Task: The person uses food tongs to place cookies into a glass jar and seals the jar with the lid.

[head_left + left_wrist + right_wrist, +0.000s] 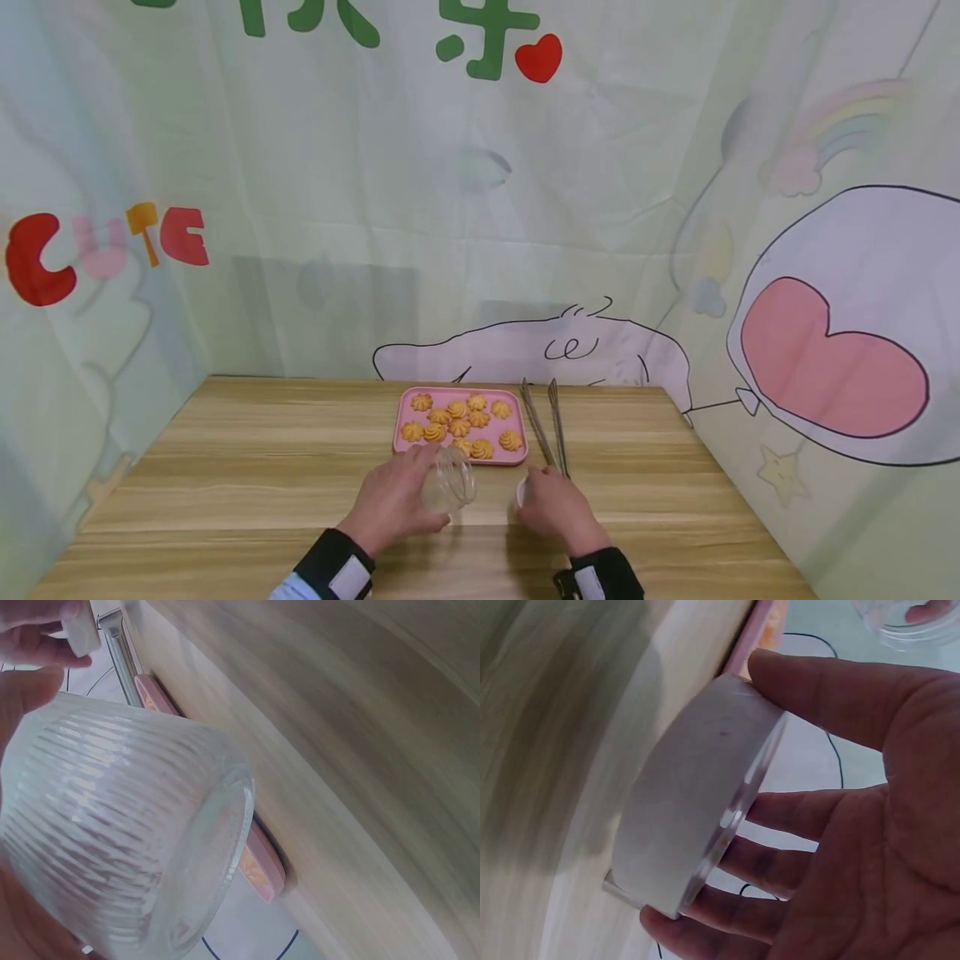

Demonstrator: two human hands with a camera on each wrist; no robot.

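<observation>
My left hand [396,498] grips a clear glass jar [448,482] tipped on its side above the table, its mouth turned toward the right hand. Vertical ribs cover the jar's wall in the left wrist view, and no contents show in it. In my right hand [558,510] is a round white lid [682,787], pinched at its edge between thumb and fingers. Jar and lid are apart, with a gap of table between them. Just beyond the hands lies a pink tray [497,423] bearing several piped, swirl-shaped cookies [459,427].
Metal tongs [557,417] lie to the right of the tray, their near end close to the right hand. The wood-grain table [262,467] reaches back to a printed cloth backdrop [315,208], which also closes in both sides.
</observation>
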